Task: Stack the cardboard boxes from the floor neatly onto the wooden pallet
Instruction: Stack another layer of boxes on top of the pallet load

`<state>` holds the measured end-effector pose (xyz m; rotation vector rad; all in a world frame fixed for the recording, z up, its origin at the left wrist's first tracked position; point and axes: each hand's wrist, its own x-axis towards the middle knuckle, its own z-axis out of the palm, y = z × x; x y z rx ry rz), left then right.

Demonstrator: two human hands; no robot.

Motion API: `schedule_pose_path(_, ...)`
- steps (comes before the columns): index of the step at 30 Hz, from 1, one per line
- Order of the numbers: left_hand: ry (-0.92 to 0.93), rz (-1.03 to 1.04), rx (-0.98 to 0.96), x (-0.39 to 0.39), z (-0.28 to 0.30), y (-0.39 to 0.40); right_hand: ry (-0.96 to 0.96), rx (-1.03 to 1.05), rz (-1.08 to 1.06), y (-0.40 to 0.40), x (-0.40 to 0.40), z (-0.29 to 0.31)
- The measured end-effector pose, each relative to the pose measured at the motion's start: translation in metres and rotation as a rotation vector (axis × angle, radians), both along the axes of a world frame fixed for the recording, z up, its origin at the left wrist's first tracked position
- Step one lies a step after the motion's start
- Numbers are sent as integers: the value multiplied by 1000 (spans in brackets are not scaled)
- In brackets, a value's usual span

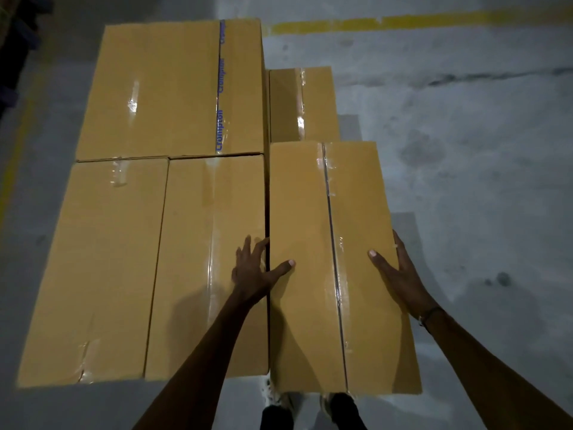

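Left hand: fingers spread and straight, laid along the left edge of a narrow cardboard box, thumb resting on its taped top. Right hand: fingers straight against the right side of the same box, thumb on top; a dark band sits on that wrist. The hands are apart, pressing the box between them from either side.

Narrow cardboard box: long, clear tape along its centre seam, close against the right side of the stacked group. Whether it rests on anything cannot be told.

Stacked group: two long boxes side by side, left box and middle box, with a large box behind them bearing blue printed tape. A smaller box lies lower, beyond the held one.

Surroundings: grey concrete floor, a yellow painted line, shoes at the bottom edge. The pallet is hidden.
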<state>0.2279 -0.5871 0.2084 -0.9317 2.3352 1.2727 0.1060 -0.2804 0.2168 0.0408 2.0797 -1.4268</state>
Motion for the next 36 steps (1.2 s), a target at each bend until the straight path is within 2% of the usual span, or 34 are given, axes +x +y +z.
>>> schedule_pose_path(9,43,-54,-176,16,-49,-10,0,12,-6,-14,3,-51)
schedule_pose_path(23,244,22,-321,33,-72,-1,32,61,15,-16,-3,-84)
schedule_pose_path(28,244,-32,-346,37,-76,2,29,92,4,-12,3,-90)
schedule_pose_path(36,357,-88,-234,74,-74,14,-29,100,1,16,59,-80)
